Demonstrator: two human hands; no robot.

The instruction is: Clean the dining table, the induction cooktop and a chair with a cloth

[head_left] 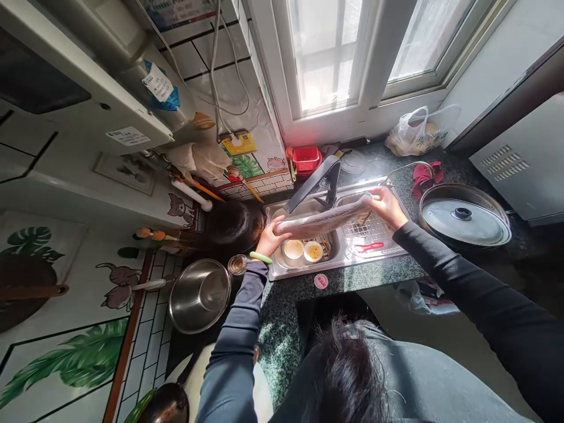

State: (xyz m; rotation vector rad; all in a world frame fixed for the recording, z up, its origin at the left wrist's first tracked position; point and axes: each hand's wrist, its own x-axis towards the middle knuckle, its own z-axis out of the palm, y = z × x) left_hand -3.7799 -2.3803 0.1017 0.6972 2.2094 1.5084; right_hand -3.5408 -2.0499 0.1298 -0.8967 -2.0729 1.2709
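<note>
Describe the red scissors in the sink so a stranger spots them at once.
Start at the steel double sink below the window. In its right basin, a wire rack lies below the long fish in the left hand and right hand. The scissors lie on that rack, the sink's only red thing.

There's only the one camera, worn on the person's head and tipped forward and down, so it looks from above and behind straight onto the steel sink [304,264] in front of them. It sits close over the left hand [273,239] and right hand [388,207], and its very wide lens also takes in the window [326,59] ahead and the painted wall [66,364] off to the left, bending both toward the frame's edges.
</note>
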